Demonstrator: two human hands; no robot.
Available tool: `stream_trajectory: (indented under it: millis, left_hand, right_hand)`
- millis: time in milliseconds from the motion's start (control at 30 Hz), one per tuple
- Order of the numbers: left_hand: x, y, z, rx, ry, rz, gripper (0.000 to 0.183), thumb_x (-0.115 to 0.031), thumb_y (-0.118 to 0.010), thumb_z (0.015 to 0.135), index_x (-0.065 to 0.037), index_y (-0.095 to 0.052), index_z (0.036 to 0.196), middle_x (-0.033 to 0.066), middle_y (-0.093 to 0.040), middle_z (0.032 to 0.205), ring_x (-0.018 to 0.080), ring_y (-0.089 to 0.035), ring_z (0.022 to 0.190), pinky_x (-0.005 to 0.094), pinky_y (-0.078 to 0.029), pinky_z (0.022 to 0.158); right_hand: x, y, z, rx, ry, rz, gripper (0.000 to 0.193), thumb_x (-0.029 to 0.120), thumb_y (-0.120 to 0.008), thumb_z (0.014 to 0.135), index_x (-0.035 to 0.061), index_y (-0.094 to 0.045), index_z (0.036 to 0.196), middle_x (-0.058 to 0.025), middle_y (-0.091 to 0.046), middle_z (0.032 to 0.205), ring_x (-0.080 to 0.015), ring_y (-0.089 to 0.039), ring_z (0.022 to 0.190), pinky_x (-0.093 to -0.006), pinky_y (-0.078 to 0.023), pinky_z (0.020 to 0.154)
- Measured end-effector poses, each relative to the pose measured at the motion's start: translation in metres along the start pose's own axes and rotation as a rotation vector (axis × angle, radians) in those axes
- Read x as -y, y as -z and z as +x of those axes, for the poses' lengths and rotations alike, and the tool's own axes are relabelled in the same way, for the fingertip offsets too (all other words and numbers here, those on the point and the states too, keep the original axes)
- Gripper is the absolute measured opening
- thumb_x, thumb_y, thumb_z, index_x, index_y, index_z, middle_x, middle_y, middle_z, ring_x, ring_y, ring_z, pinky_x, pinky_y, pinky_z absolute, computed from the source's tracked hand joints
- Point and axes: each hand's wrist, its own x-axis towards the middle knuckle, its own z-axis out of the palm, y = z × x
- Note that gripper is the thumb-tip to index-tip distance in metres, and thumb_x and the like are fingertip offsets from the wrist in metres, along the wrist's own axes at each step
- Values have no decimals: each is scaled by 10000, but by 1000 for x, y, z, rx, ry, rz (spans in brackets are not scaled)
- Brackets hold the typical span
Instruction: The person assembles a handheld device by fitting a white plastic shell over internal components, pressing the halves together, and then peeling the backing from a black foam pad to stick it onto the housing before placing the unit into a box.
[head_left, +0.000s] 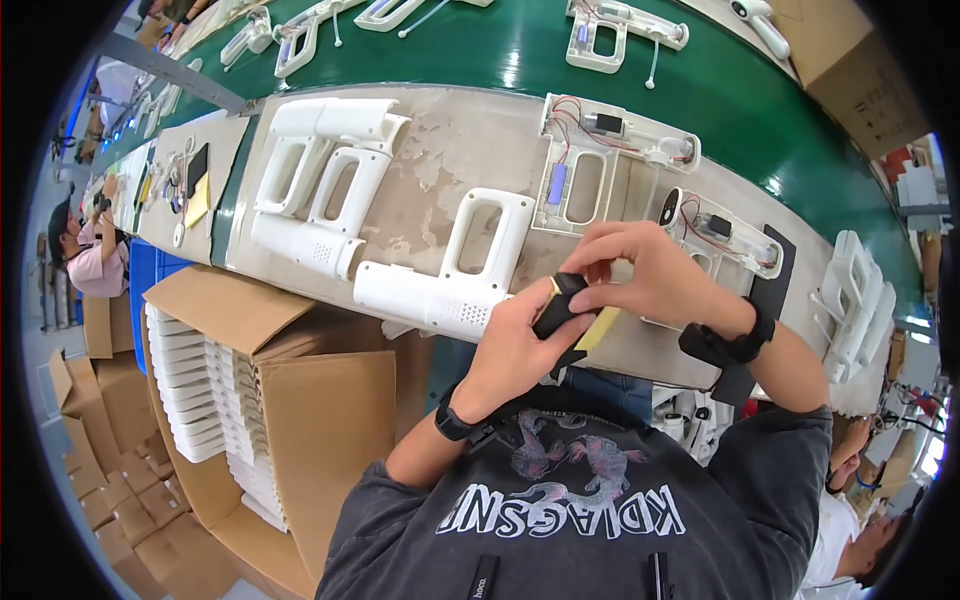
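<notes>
In front of my chest both hands meet around a small black block with a yellowish edge (pixel 556 310); its exact kind does not show. My left hand (pixel 515 345) grips it from the left. Thumb and fingers of my right hand (pixel 640 275) pinch its upper right side. A yellow strip (pixel 600 330) shows just below the right fingers. Beyond my right hand lies an open white housing half (pixel 590 150) with a motor, wires and a blue cell; a similar opened housing (pixel 735 235) is partly hidden behind that hand. A closed-face white housing shell (pixel 430 295) rests left of my hands.
More white shells (pixel 325 190) lie at the table's left. A green conveyor belt (pixel 480 70) carries opened housings along the far side. An open cardboard box (pixel 325 430) of stacked white parts stands at left. Black strips (pixel 770 290) and white housings (pixel 855 305) are at right. Other people are nearby.
</notes>
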Motion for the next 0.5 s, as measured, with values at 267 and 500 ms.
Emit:
stream_trajectory:
  millis: [267, 500]
  left_hand:
    - [13, 2, -5, 87, 126, -398, 413, -176, -753, 924, -1, -566, 1247, 56, -686, 1098, 116, -657, 984, 274, -538, 869]
    - [30, -32, 22, -81, -3, -184, 517, -153, -738, 920, 20, -472, 1328, 163, -676, 1104, 249, -685, 1006, 354, -540, 868]
  right_hand:
    - [-30, 48, 55, -211, 130, -551, 288, -98, -721, 737, -33, -703, 1017, -97, -649, 1016, -262, -652, 916, -342, -536, 807]
    - [-42, 39, 86, -57, 187, -512, 338, -122, -641, 722, -32, -706, 1042, -132, -649, 1095, -334, -617, 1048, -393, -508, 895]
